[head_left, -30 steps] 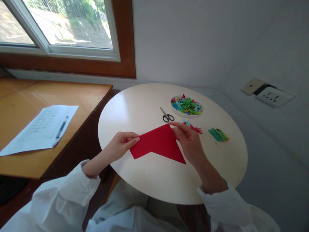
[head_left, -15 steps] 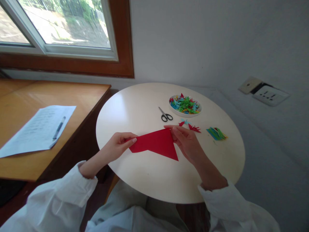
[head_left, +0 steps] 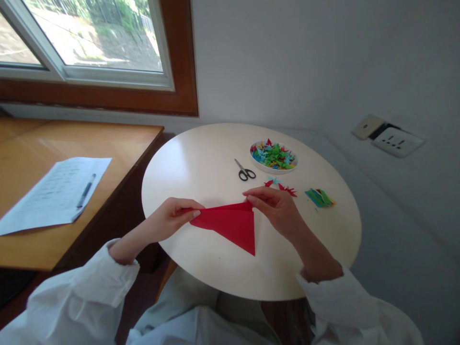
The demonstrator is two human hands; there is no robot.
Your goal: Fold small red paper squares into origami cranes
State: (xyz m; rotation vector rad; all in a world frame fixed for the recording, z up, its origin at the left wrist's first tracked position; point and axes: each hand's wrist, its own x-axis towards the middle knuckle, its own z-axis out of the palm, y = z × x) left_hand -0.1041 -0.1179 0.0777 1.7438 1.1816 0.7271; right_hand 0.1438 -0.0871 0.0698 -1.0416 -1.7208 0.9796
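While two hands point(head_left: 168, 218) point(head_left: 278, 213) pinch — one sheet point(head_left: 232, 225).

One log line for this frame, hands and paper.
left hand: pinches left corner of red paper | right hand: pinches its right corner | paper: folded triangle over round table | beyond: scissors, plate of coloured scraps
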